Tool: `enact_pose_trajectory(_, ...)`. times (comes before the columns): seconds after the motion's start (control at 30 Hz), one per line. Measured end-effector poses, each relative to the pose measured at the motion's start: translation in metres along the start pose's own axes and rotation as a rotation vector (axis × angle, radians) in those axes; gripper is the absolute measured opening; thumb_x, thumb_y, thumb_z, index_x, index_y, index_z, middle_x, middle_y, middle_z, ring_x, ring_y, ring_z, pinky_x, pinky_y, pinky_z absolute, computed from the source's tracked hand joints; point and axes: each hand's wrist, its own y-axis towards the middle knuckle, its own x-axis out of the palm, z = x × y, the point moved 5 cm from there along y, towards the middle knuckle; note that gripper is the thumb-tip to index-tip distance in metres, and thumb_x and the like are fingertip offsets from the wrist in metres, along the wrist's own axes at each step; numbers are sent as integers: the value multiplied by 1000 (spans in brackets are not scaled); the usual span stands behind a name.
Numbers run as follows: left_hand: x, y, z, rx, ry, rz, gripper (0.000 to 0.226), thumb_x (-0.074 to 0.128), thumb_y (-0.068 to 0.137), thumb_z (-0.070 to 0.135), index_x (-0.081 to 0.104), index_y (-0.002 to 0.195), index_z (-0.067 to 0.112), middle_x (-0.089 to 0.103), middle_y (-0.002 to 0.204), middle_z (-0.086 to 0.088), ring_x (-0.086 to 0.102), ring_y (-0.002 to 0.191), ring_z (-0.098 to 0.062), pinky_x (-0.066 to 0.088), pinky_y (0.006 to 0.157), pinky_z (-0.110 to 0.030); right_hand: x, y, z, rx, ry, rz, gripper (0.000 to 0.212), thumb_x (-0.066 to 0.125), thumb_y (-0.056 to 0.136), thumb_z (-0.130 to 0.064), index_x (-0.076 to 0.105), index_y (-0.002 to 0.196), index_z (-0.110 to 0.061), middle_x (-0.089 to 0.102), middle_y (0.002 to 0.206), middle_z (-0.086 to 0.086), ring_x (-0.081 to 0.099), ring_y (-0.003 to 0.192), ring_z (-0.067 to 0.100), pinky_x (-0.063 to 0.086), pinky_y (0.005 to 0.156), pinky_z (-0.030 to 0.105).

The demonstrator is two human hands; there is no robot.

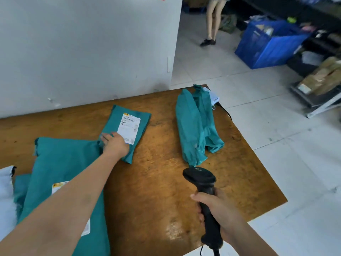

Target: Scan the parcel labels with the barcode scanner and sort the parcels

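A small teal parcel (142,120) lies flat at the middle of the wooden table (156,191), its white label (129,127) facing up. My left hand (115,144) rests on that parcel's near corner, fingers spread and touching the label's edge. My right hand (219,206) grips the handle of a black barcode scanner (203,183), whose head points toward the far side of the table. A large teal parcel (60,163) with a partly hidden label lies at the left under my forearm. A pile of crumpled teal parcels (195,126) sits at the right rear.
A white bag (6,196) pokes in at the left edge. A grey wall (83,43) stands behind the table. On the tiled floor are a blue crate (267,43), shelving with cardboard boxes (321,80), and a person's legs (213,21).
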Motion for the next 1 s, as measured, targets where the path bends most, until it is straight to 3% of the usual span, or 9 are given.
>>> enact_pose_trajectory(0.1,-6,31,-2,-75,-35,11,81,47,96,29,-3,146,-10,-4,153,-33,-5,143,-47,7,116,-51,-6,1,0,-23,48,21,14,67,83,-7,54,79,-3,48,53,9,43,40,19,37,41,24)
enact_pose_trajectory(0.2,-5,41,-10,-150,-105,27,103,66,85,43,2,146,-11,12,151,-33,14,140,-47,18,113,-52,-9,1,-1,-60,77,28,11,67,82,-7,56,81,-3,48,54,9,43,41,18,38,41,24)
enact_pose_trajectory(0.27,-4,38,-11,-151,-180,33,110,77,70,51,20,144,-7,32,144,-28,32,133,-42,31,108,-50,-9,3,-3,-52,86,37,11,67,82,-8,58,83,-3,49,55,9,45,41,18,39,42,25)
enact_pose_trajectory(0.37,17,26,-4,-111,-356,-98,94,82,60,54,47,129,2,51,132,-16,48,121,-34,45,98,-44,-4,9,-4,-30,79,43,12,68,81,-9,58,85,-3,50,56,9,45,43,18,39,44,27)
enact_pose_trajectory(0.43,34,10,-2,-112,-411,-111,94,83,55,56,48,128,7,52,132,-14,47,122,-33,45,99,-44,3,13,-6,-18,63,34,12,68,81,-10,58,84,-4,50,57,9,45,43,18,39,45,28)
enact_pose_trajectory(0.63,84,-68,-13,-152,-488,-123,81,78,68,49,46,128,6,50,134,-15,45,126,-33,41,104,-43,26,20,-12,-6,50,-10,15,69,82,-11,56,84,-4,51,56,9,46,43,17,39,44,26)
enact_pose_trajectory(0.8,116,-124,-41,-101,-570,-194,69,78,70,43,49,124,10,57,131,-8,56,118,-26,48,98,-41,54,21,-13,-6,37,-128,18,67,83,-11,51,75,-6,50,51,6,44,39,16,36,41,23)
enact_pose_trajectory(1.0,117,-128,-62,-75,-590,-297,63,75,67,47,59,118,15,65,122,-1,63,107,-18,53,93,-40,74,23,-10,5,-40,-189,14,67,82,-9,53,83,-10,51,52,7,43,39,17,36,44,25)
